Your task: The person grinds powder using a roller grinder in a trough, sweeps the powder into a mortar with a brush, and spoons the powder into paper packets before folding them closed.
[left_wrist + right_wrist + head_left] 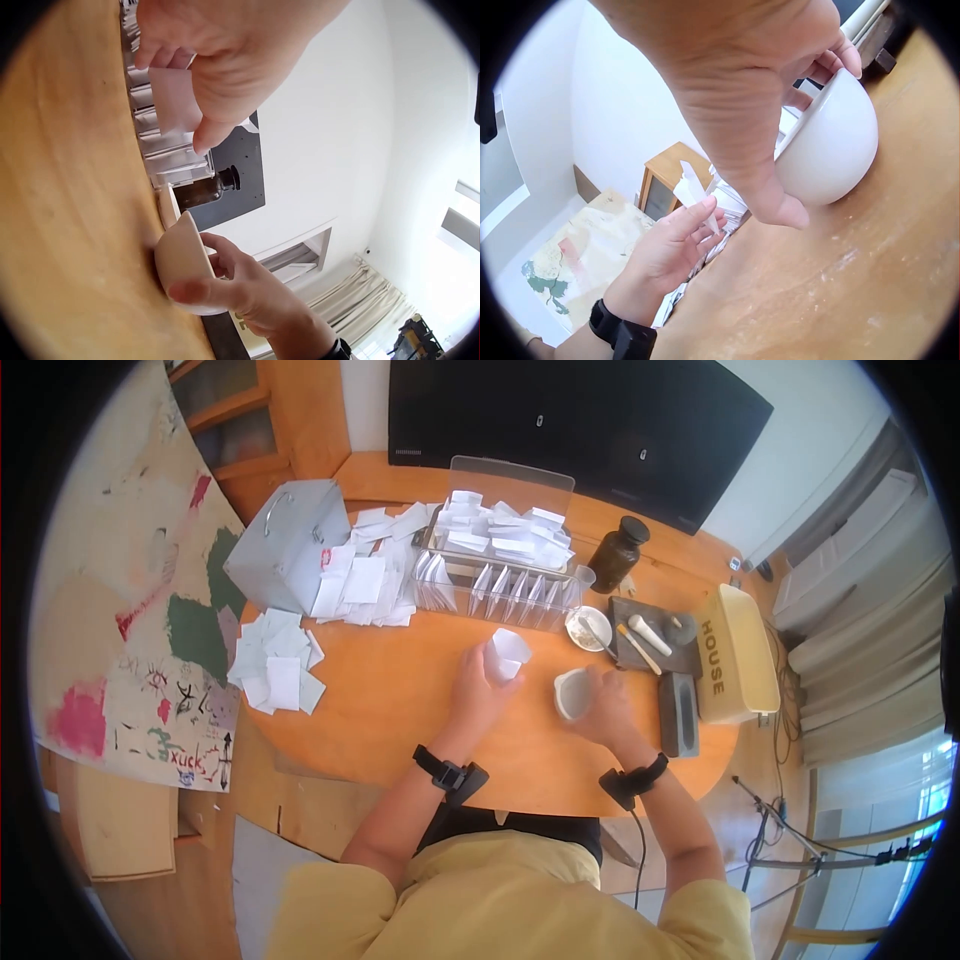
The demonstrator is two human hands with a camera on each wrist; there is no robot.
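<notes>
My left hand (476, 692) holds a folded piece of white paper (510, 647) upright between thumb and fingers, above the middle of the table. The paper opens out at the top like a pocket. To the right, my right hand (606, 710) grips a small white bowl (571, 696) by its rim. The bowl has a pointed lip and tilts toward the left, low over the wood. In the right wrist view, the thumb lies along the outside of the bowl (832, 142) and the fingers curl over its far rim. Its inside is mostly hidden in both wrist views.
A clear rack (490, 600) of folded papers stands behind, with a metal box (285, 550) and loose papers (283, 680) at left. Right of it are a brown bottle (619, 555), a white dish (583, 622), a dark slab (628, 650), a grey block (679, 715) and a yellow tub (745, 660).
</notes>
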